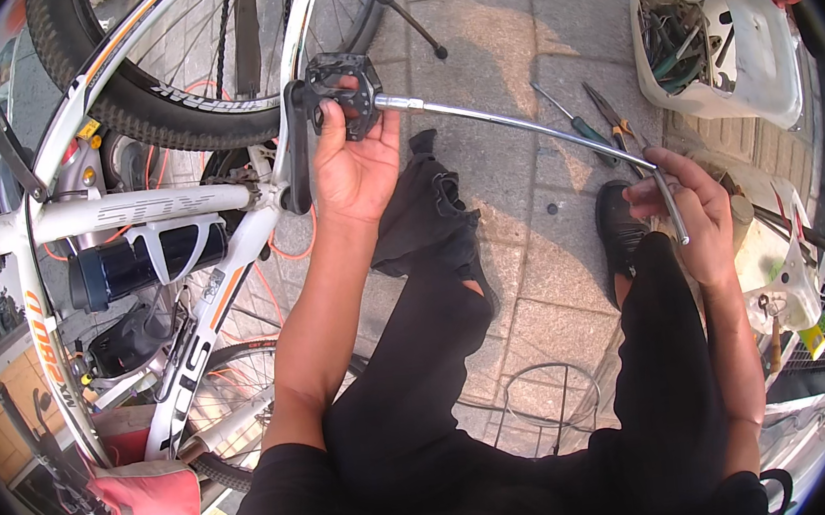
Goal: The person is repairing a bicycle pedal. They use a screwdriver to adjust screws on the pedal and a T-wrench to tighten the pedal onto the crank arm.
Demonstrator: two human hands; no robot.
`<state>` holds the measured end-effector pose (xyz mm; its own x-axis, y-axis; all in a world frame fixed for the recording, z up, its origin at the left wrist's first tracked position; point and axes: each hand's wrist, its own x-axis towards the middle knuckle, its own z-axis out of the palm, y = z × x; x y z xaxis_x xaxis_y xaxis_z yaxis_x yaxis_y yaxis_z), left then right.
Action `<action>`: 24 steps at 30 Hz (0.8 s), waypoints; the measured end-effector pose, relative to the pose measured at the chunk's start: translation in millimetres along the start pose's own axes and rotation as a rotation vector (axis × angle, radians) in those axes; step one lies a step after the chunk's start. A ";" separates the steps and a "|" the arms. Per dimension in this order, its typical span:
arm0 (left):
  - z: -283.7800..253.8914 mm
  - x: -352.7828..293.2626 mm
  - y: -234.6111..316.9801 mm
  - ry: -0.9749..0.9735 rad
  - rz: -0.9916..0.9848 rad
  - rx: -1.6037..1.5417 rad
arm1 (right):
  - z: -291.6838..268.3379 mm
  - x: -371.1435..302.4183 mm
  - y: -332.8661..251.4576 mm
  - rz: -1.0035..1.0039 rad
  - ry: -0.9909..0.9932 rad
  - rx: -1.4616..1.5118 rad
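A white bicycle frame [126, 213] fills the left side. On its black crank arm [296, 159] sits a black platform pedal [317, 69]. My left hand [358, 173] is closed around the pedal from below, palm up, with the thumb on its near side. A long chrome socket wrench with a bent end [530, 128] meets the pedal's outer end. My right hand [698, 217] grips the wrench at its bend, its short leg pointing down toward me. Whether the socket is seated inside the pedal is hidden.
A screwdriver [584, 129] and orange-handled pliers [609, 114] lie on the paving beyond my right hand. A white plastic tub [766, 85] of tools stands at the far right. The bicycle's kickstand [413, 26] sticks out beyond the pedal. A red bag [149, 501] is at lower left.
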<state>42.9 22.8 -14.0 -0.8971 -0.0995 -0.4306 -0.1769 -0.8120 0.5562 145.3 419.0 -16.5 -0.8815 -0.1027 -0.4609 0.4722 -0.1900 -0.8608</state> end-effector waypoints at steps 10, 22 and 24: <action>-0.7 -0.9 2.2 -0.001 -0.012 -0.035 | -11.4 2.0 -16.6 -0.105 -0.057 -0.400; -8.1 1.4 0.9 -0.030 -0.027 -0.037 | 17.8 6.0 -10.0 -0.022 0.176 0.094; -7.2 1.9 -0.1 -0.041 -0.031 -0.045 | 5.9 -1.0 -9.7 0.013 0.085 0.136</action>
<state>44.2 18.6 -20.0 -0.9073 -0.0514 -0.4172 -0.1871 -0.8393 0.5104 141.6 415.2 -6.4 -0.8694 -0.0242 -0.4935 0.4744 -0.3202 -0.8200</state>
